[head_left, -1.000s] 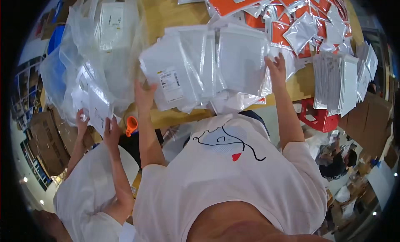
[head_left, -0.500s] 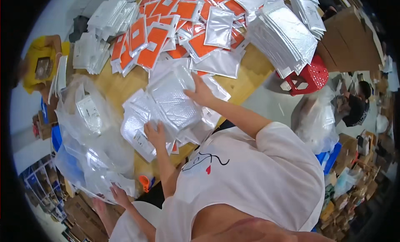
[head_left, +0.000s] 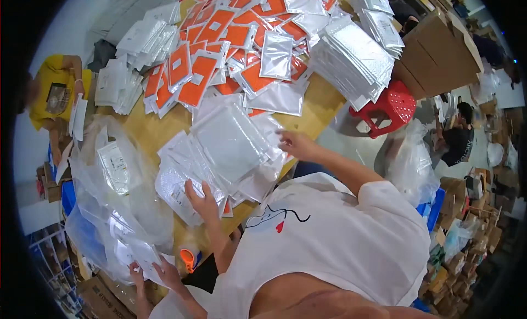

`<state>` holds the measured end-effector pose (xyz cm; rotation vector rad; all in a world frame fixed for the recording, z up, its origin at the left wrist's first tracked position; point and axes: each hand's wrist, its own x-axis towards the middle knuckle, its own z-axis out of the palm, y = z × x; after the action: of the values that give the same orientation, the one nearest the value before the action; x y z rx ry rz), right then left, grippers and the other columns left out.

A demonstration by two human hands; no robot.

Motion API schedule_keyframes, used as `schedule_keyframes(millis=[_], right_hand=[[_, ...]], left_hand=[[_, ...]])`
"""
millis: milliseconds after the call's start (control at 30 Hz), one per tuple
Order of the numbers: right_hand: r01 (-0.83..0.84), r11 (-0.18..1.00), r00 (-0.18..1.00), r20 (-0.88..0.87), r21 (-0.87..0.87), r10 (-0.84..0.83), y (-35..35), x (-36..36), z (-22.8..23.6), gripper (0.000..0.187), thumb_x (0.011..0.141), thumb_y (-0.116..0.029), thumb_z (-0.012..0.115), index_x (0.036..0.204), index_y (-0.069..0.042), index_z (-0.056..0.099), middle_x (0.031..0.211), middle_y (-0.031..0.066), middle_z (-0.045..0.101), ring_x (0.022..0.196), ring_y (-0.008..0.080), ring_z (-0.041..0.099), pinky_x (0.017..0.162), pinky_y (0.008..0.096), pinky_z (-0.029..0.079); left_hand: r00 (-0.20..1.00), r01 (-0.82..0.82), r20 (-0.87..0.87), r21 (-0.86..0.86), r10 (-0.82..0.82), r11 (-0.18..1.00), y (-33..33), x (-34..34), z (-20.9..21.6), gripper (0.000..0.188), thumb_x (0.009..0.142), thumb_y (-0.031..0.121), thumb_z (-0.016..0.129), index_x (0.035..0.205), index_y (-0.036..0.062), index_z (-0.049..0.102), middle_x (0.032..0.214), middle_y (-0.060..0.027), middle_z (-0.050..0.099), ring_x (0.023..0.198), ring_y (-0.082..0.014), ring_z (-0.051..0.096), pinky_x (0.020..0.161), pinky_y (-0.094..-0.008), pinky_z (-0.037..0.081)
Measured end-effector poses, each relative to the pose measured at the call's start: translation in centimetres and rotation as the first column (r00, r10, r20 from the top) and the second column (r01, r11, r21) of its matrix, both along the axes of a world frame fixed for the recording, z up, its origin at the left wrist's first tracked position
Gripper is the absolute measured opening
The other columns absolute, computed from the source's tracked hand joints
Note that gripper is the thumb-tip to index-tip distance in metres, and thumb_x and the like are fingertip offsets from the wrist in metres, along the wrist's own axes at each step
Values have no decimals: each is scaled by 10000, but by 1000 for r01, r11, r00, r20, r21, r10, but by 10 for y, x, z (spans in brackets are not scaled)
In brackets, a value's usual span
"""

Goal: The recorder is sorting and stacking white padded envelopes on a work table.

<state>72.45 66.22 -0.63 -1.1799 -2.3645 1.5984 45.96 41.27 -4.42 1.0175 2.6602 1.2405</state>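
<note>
A flat silver bubble mailer (head_left: 228, 140) lies on top of a loose pile at the middle of the table. My left hand (head_left: 203, 201) has its fingers apart over the silver mailer (head_left: 178, 190) at the pile's near left side. At the right edge of the pile is my right hand (head_left: 299, 145), its fingers bent together beside a silver pouch edge; what they pinch, if anything, is too small to make out. Behind the pile, many orange cards in clear sleeves (head_left: 200, 77) are heaped, with a silver pouch (head_left: 276, 55) on them.
Stacked silver mailers (head_left: 354, 61) stand at the table's far right, by a red stool (head_left: 391, 108) and a cardboard box (head_left: 439, 53). Left are a large clear plastic bag (head_left: 118, 182), an orange tape dispenser (head_left: 189, 260) and a co-worker's hands (head_left: 167, 272). A person in yellow (head_left: 60, 94) stands beyond.
My right hand has moved from the top mailer's far right corner toward the right edge of the pile. My left hand stays near the lower left mailers. The view has shifted slightly.
</note>
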Motion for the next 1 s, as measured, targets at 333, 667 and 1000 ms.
schedule_keyframes(millis=[333, 667, 1000], right_hand=[[533, 810, 792, -482, 245, -375, 226, 91, 142, 395, 895, -138, 589, 1252, 14, 515, 1082, 113, 630, 928, 203, 598, 853, 290, 474], [134, 986, 943, -318, 97, -96, 272, 125, 98, 302, 917, -101, 569, 1196, 13, 565, 952, 84, 664, 855, 142, 613, 800, 253, 490], [-151, 983, 977, -168, -102, 133, 197, 95, 67, 271, 887, -88, 586, 1133, 24, 597, 954, 75, 663, 853, 154, 608, 798, 246, 470]], left_hand=[[906, 281, 336, -25, -256, 959, 139, 133, 33, 501, 790, 206, 598, 1235, 1, 496, 1245, -153, 519, 1122, -316, 509, 954, -359, 410], [950, -190, -311, -483, 36, 855, 232, 138, -42, 659, 708, 286, 625, 1310, 81, 452, 1404, -187, 332, 1274, -359, 323, 1037, -528, 240], [782, -520, -609, -522, 132, 676, 150, 45, -67, 514, 743, 167, 561, 1255, 138, 522, 1299, -180, 413, 1093, -349, 416, 935, -489, 317]])
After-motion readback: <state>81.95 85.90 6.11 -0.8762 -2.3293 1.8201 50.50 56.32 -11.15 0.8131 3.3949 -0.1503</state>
